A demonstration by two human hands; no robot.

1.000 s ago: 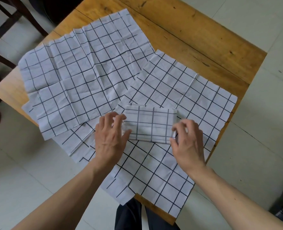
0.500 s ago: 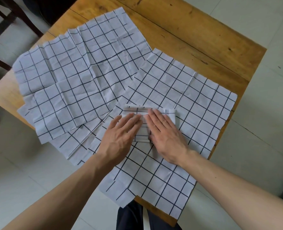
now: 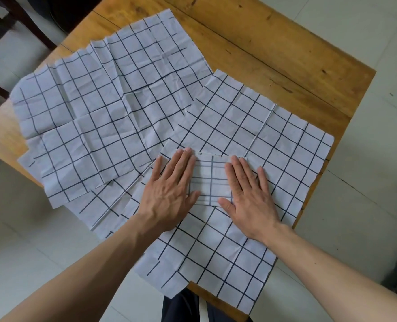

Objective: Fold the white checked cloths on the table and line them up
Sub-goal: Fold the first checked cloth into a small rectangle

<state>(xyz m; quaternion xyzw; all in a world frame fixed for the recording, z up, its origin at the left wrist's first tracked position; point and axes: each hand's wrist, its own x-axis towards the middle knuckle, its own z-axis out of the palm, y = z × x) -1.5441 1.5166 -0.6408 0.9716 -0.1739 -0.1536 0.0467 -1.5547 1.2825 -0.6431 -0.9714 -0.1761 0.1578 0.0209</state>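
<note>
The wooden table (image 3: 286, 54) fills the upper and middle frame, its bare boards showing toward the upper right, and it bears all the cloths. The creased cloth (image 3: 104, 117) lies spread flat across the upper left and centre left, its lower edges overlapping further unfolded sheets (image 3: 113, 205) that fan out beneath it at lower left; these appear to wait their turn. The flat cloth (image 3: 274, 140) covers the centre and right, its near corner hanging past the table edge at bottom centre; it serves as the working surface under the folding. On it, at centre frame, sits the folded cloth (image 3: 210, 180), a small rectangle with its long sides running left to right. The left hand (image 3: 169, 189) lies flat on the rectangle's left end, fingers straight and together, gripping nothing. The right hand (image 3: 246, 194) lies flat on the right end, fingers straight and slightly spread, likewise gripping nothing. Only the middle strip of the rectangle shows between them. In my judgement the palms are pressed at both ends to set the creases and hold the layers from springing open. The task stands early: one cloth folded, several unfolded, none yet lined up. Dark trousers (image 3: 183, 307) show at the bottom edge.
</note>
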